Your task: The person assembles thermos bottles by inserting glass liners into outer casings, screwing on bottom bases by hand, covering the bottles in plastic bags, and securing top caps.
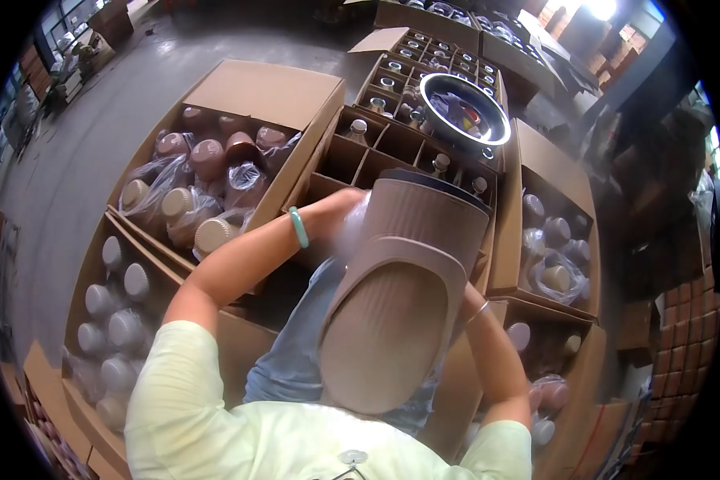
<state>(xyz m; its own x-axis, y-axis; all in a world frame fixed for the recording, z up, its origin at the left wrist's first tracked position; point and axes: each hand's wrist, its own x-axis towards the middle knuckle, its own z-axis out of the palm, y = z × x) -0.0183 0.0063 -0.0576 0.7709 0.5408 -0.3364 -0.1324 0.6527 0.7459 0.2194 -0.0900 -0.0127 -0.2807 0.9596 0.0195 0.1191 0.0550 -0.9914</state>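
A brown cap (396, 296) covers the centre of the view and hides most of my hands. My left hand (344, 210), below a green bangle (298, 228), reaches behind the brim. Something pale and see-through, blurred, is by it; its fingers are hidden. On the right, my forearm (498, 352) with a thin bracelet goes under the cap, and my right hand is hidden there. In front is a divided carton (326, 164) with glass bottles (358, 132) in some compartments; other compartments show no bottle.
Open cartons at the left (268, 92) and right (548, 152) hold capped or wrapped jars and bottles. A metal bowl (500, 132) with small items rests on the bottle cartons ahead. More cartons (400, 14) stand beyond; stacked boxes (684, 344) are at the far right.
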